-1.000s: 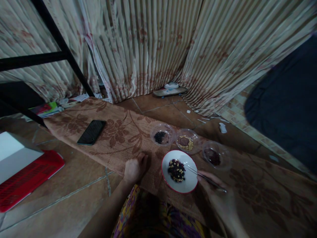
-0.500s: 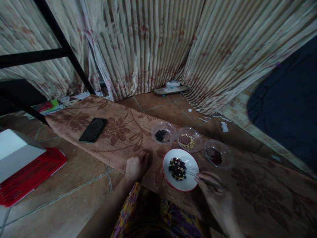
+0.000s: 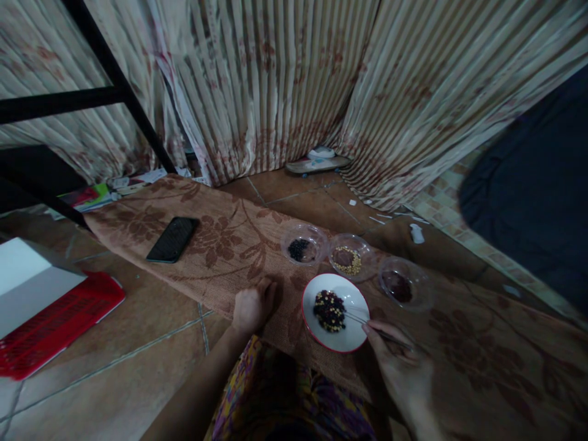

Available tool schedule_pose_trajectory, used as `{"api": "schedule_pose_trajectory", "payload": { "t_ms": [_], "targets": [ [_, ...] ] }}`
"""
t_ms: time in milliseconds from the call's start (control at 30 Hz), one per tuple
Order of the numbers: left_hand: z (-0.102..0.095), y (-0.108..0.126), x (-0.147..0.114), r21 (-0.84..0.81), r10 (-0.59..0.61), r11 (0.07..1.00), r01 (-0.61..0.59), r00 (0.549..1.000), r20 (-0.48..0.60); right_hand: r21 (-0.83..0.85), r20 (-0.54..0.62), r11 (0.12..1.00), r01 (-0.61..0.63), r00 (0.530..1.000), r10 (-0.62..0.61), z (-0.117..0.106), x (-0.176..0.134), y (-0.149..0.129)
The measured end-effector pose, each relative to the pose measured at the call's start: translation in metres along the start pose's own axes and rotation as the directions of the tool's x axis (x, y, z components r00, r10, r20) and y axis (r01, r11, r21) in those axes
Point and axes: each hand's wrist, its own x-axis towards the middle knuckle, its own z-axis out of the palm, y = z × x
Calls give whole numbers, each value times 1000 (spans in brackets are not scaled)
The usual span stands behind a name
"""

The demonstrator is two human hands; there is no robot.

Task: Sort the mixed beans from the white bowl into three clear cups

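Observation:
My right hand [image 3: 399, 361] is closed around a pair of thin metal tweezers [image 3: 356, 317]. Their tips reach into a white bowl with a red rim [image 3: 356, 340], at the edge of a mixed heap of dark and yellow beans [image 3: 329, 311]. My left hand [image 3: 252, 306] rests as a loose fist on the brown patterned cloth [image 3: 220, 275], left of the bowl, with nothing seen in it. Behind the bowl stand three clear plastic cups: one with black beans [image 3: 298, 249], one with yellow beans [image 3: 353, 264], one with dark red beans [image 3: 399, 288].
A black phone [image 3: 173, 239] lies on the cloth to the left. On the tiled floor are a white box [image 3: 37, 282] on a red bag [image 3: 101, 295], a skateboard [image 3: 316, 164] and paper scraps. Striped curtains [image 3: 275, 79] hang behind; a dark blue cover [image 3: 528, 184] is at right.
Hardly anything differs. My right hand and the tweezers stay at the bowl with only a very slight shift, and my left fist keeps its place.

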Motion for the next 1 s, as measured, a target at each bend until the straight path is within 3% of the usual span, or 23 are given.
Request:
{"api": "schedule_pose_trajectory", "payload": {
  "t_ms": [433, 1000],
  "targets": [
    [2, -2, 0, -25, 9, 1000, -10, 1000, -26, -26, 43, 996, 82, 996, -81, 6, 4, -8],
    [-1, 0, 1, 5, -24, 1000, 24, 999, 39, 14, 47, 1000, 26, 999, -26, 6, 3, -6]
  ]
}}
